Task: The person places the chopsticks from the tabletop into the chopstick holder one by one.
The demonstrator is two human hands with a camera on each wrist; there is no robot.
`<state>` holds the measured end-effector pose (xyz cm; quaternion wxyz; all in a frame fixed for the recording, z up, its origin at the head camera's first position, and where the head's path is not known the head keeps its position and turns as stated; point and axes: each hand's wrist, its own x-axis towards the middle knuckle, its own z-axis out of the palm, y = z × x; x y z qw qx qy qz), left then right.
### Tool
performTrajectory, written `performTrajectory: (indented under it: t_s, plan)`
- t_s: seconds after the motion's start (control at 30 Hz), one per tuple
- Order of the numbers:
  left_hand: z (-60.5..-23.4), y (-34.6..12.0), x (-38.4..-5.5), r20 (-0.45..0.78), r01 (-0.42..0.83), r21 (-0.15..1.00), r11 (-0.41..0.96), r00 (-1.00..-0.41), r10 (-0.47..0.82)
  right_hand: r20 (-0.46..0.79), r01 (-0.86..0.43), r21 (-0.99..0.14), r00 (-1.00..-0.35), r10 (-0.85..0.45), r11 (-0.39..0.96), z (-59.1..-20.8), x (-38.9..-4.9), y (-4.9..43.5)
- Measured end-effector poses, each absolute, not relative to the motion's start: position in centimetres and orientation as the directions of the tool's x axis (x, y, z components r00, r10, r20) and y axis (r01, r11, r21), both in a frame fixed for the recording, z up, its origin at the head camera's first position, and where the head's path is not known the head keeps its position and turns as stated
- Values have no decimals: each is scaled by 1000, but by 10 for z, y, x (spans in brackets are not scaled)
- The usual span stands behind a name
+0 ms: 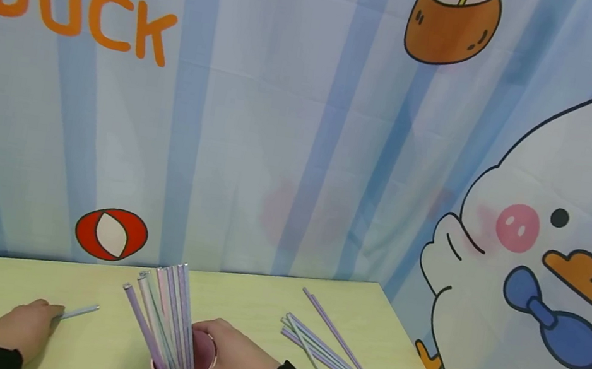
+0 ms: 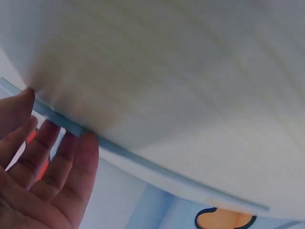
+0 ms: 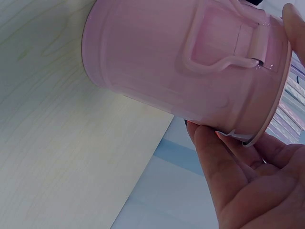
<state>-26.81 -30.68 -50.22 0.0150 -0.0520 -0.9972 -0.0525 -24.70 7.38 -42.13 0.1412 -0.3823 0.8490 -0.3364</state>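
My left hand, at the left of the table, pinches a pale blue straw. In the left wrist view this straw runs close along the table surface, between the thumb and fingertips. My right hand grips the rim of a small pink metal bucket, thumb on one side and fingers on the other. Several straws in purple, pink and pale green stand in the bucket, leaning to the left. The bucket's wire handle hangs against its side.
Several loose purple and pale green straws lie in a loose pile to the right of the bucket. The light wood table ends at a blue striped curtain printed with cartoon ducks, which also hangs along the right side.
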Motion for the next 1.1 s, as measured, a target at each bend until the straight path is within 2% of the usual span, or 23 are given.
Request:
performTrajectory:
  t_s: [0.17,0.4,0.67,0.8,0.97,1.1]
  plan:
    - [-500,-301,-268,-8,160,112,981,-987,162,13,-551,-662,-686,-727,508,-421,-245,77]
    - [-503,-290,-263,-74,125,148,981,-988,137,-4,-534,-668,-694,-720,519,-422,-245,76]
    - [-491,-265,-247,-23,194,103,976,-980,197,-10,-529,-676,-691,-723,514,-421,-244,74]
    - [-478,-254,-240,40,206,111,972,-978,202,-4,-533,-685,-679,-734,497,-422,-246,73]
    - [-457,-244,-229,164,226,170,959,-966,199,-3,-533,-699,-664,-747,477,-422,-248,71]
    - [-437,-239,-223,184,197,243,950,-971,154,-12,-514,-716,-668,-744,473,-422,-248,71]
